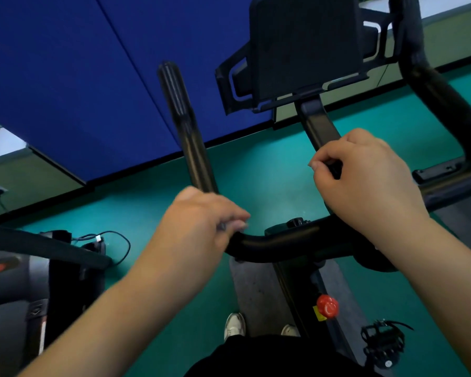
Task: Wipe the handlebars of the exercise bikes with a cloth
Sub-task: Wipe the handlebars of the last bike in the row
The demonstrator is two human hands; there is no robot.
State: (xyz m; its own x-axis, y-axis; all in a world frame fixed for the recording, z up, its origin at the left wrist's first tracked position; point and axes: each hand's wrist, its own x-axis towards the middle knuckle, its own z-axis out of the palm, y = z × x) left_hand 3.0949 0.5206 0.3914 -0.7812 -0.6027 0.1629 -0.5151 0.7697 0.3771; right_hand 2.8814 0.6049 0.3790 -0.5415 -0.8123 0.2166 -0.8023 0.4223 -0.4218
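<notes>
1. Teal floor, blue wall panel behind, from 9 to 12 o'clock; gym-type room.
2. Black handlebars at frame centre: curved crossbar low, left horn rising to 11 o'clock, right loop at 1–2 o'clock, centre stem up to the tablet holder at 12.
3. Left hand curled round the crossbar's left bend at the horn's base. A small dark bit shows at the fingertips; cannot tell if it is cloth.
4. Right hand curled over the stem just above the crossbar, pinching something dark; cloth or bar, cannot tell. No clear cloth visible anywhere.
5. Handling, judged: bars rigid, fixed, smooth tube with ribbed grip near the horn tip; likely a bit slick. Wrap fingers round the tube and slide along; a cloth would be soft and light.
6. Room: open floor between horn and stem, free run up the horn. Tablet holder crowds the stem top; right loop closes off 2–3 o'clock.
7. Outward: red knob at 5, pedal at 4–5, neighbouring machine and cable at 8–9, white shoe at 6.
</notes>
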